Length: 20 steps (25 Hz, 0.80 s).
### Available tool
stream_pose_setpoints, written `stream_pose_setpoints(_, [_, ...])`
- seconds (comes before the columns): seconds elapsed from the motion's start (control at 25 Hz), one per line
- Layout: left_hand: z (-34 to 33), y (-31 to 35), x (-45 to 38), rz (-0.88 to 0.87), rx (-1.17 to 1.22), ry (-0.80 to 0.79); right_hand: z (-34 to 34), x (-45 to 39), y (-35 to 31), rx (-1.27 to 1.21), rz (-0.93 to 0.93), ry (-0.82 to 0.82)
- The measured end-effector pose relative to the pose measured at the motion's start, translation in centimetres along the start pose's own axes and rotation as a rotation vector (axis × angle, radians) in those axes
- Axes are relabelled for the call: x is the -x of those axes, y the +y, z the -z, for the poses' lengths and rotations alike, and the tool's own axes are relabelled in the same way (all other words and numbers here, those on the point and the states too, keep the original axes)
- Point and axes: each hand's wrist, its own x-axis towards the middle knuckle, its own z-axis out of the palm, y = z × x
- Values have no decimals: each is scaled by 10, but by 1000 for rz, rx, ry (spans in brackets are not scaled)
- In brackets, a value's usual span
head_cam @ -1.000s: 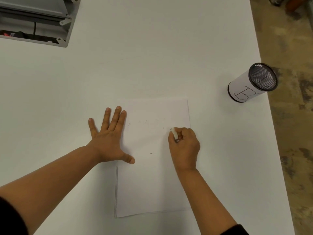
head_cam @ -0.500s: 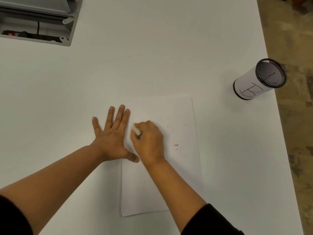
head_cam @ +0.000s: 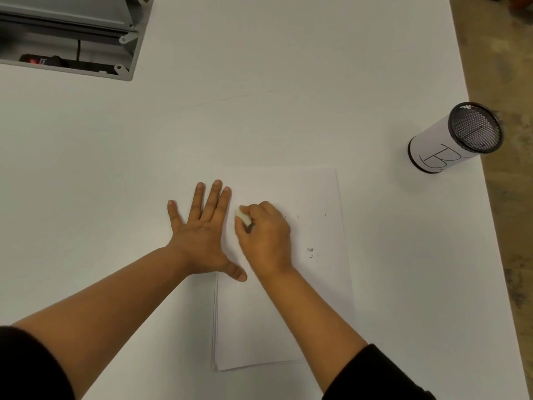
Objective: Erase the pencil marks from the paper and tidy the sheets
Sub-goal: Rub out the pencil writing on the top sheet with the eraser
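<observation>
Stack of white sheets point(head_cam: 288, 313) lies flat on white table point(head_cam: 288, 82), near centre. Left hand point(head_cam: 202, 235) flat, fingers straight and spread, presses stack's left edge. Right hand point(head_cam: 265, 235) just beside it, fingers curled, pinching white eraser point(head_cam: 243, 216) against top sheet. Dark eraser crumbs point(head_cam: 310, 251) right of hand. Mesh pen cup point(head_cam: 452, 140) lettered "B" stands far right. Grey device point(head_cam: 66, 36) far left.

A single head-worn wide-angle camera looks forward and steeply down onto the table point(head_cam: 288, 67) from close above. Both forearms enter from the bottom edge, and the paper point(head_cam: 302, 284) sits just below frame centre. The table's right edge and a strip of floor point(head_cam: 501, 53) run down the right side. No second view is supplied.
</observation>
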Motion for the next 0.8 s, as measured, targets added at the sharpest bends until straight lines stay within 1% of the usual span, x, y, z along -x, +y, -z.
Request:
stream_pose_setpoints(0.12, [1,-1,0,-7,22,-11,10,-14,13,40,-64,106])
stream_pose_setpoints(0.16, [1,0,0,-7,19,-11,11,-9,13,47,-63,96])
stream_pose_setpoints(0.24, [-1,0,0,-2,7,-4,10,14,4,53,-20,16])
stream_pose_setpoints(0.32, [-1,0,-2,-2,-2,2,5,15,0,35,27,-37])
stream_pose_setpoints(0.4, [0,-1,-2,-3,-4,-3,-3,-10,2,42,45,5])
stream_pose_setpoints(0.48, [-1,-1,-1,-2,-6,-5,-4,-20,-1,37,15,23])
stream_pose_setpoints(0.64, [-2,0,-1,2,-4,17,4,25,-4,12,8,-58])
stream_pose_setpoints(0.68, [-2,-1,-2,1,-4,20,3,21,-6,-5,5,-65])
stream_pose_setpoints(0.8, [-1,-1,-1,-9,-8,9,-9,-13,-9,10,-3,13])
